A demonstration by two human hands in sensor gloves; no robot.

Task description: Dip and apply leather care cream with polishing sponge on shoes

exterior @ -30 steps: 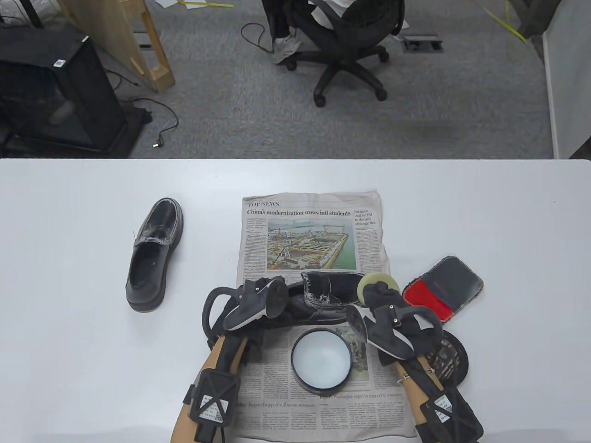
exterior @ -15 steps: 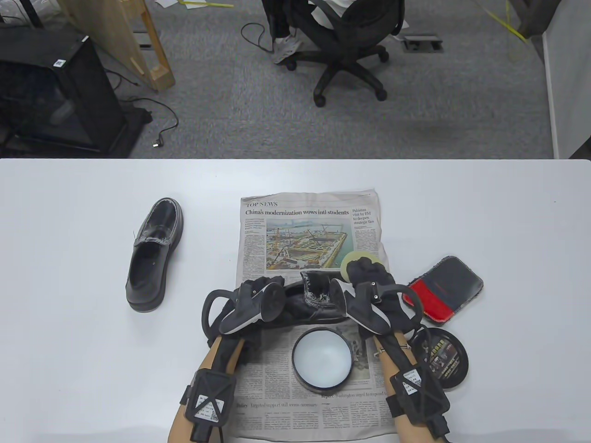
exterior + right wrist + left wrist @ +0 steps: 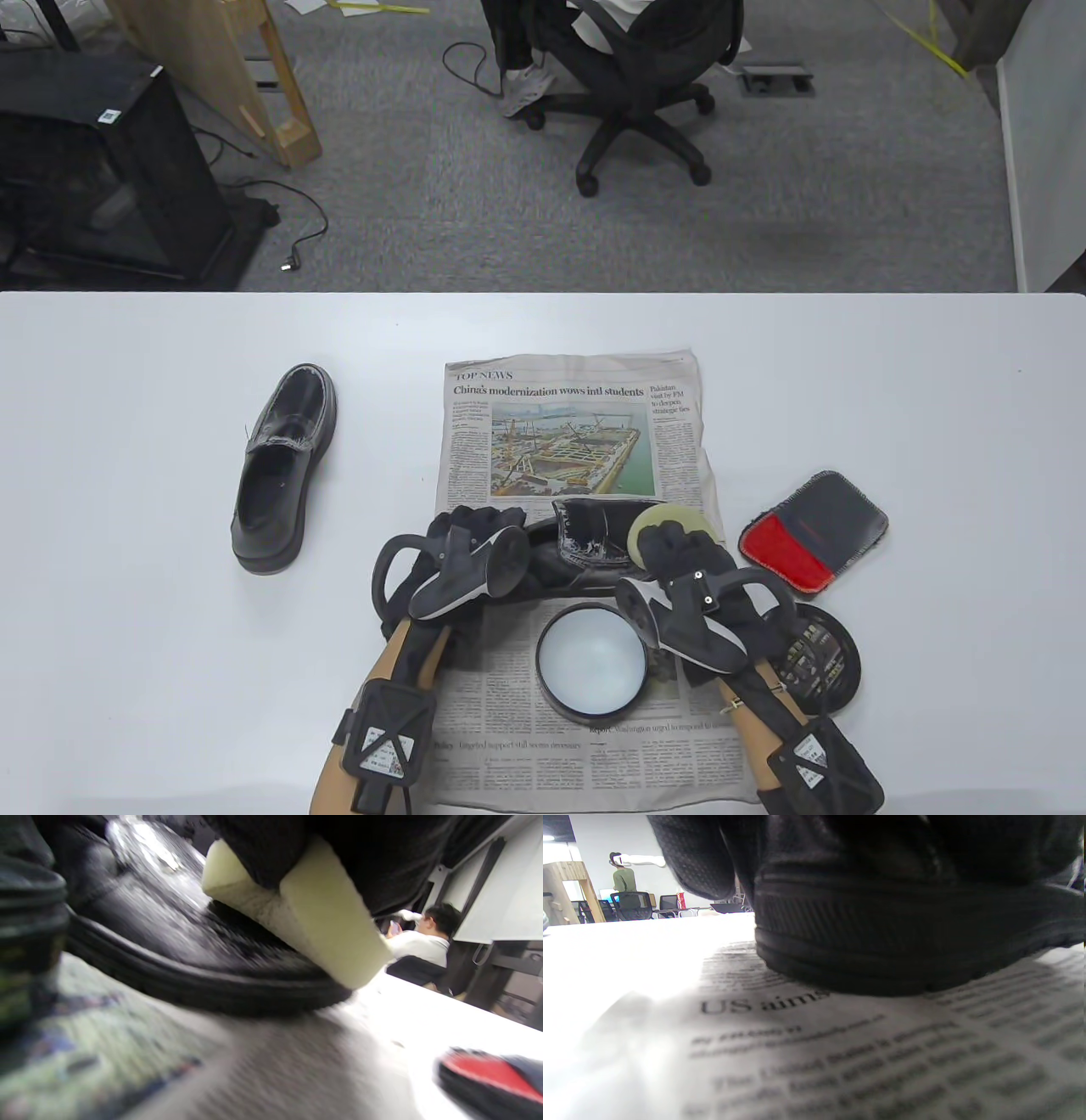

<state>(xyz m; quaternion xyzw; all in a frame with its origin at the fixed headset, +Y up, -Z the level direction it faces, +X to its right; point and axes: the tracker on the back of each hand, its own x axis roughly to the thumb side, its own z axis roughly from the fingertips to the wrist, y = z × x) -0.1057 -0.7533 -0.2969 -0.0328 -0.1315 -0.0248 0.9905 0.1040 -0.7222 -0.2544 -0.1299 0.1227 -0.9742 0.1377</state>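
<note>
The right hand (image 3: 683, 556) grips the pale round polishing sponge (image 3: 670, 519), pressing it against the black leather shoe (image 3: 594, 543), while the left hand (image 3: 471, 543) holds that shoe's other end. The shoe lies on a newspaper (image 3: 577, 424), just beyond the open tin of care cream (image 3: 591, 662). Its lid (image 3: 819, 662) and a red-and-black cloth (image 3: 814, 531) lie right, and a second shoe (image 3: 284, 467) rests well left on the worktop (image 3: 127, 509).

Open: far half of newspaper (image 3: 577, 424), table (image 3: 891, 382) beyond | Left: spare shoe (image 3: 284, 467) stands well apart | Near edge: cream tin (image 3: 591, 660) just beside held shoe (image 3: 585, 543) | Right: cloth (image 3: 814, 531), lid (image 3: 819, 658), seemingly crowding right hand (image 3: 691, 564)
</note>
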